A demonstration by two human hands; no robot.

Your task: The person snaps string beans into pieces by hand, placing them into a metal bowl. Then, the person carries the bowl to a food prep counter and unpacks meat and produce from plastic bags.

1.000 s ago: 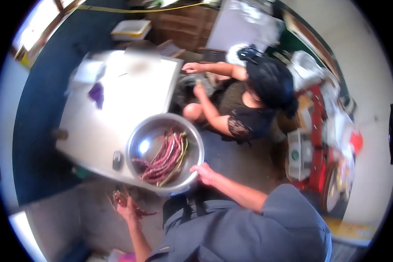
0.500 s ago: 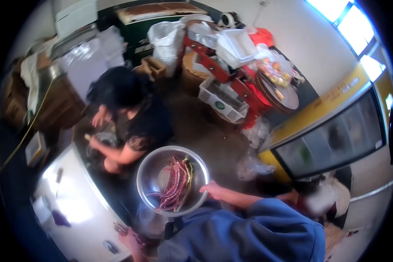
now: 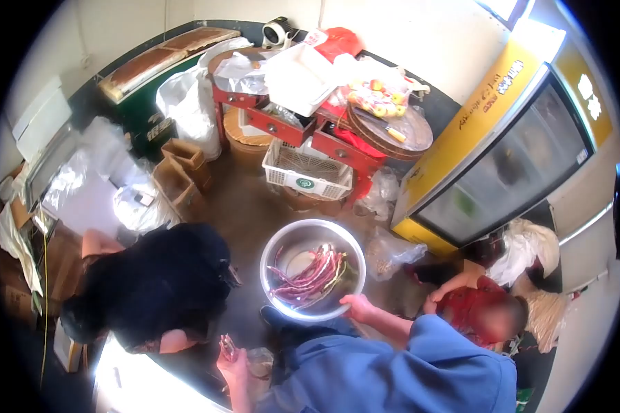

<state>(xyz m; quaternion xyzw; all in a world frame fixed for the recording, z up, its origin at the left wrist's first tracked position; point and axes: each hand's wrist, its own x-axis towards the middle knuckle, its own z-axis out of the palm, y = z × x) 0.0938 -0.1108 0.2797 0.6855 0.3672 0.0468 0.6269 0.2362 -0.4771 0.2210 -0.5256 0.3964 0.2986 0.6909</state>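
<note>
My right hand (image 3: 357, 307) grips the near right rim of a metal basin (image 3: 271, 256), fingers closed on its edge. Inside the basin lies a loose heap of purple-red long beans (image 3: 308, 277), with a few greenish ones among them. At the lower middle, my left hand (image 3: 234, 368) is closed around a small bunch of long beans (image 3: 227, 343), whose ends stick up past the fingers. Next to that hand is a clear plastic bag (image 3: 260, 363).
A person in dark clothes (image 3: 162, 282) bends over at left beside a white tabletop (image 3: 141, 378). Another person in red (image 3: 472, 310) is at right, near a yellow-framed display fridge (image 3: 455, 151). A red drawer table (image 3: 275, 127), white crate (image 3: 308, 172) and cardboard boxes (image 3: 176, 179) stand ahead.
My view has swung left-to-right, with the basin and my hands now further right in it. The dark-clothed person bends lower. The person in red shows more fully.
</note>
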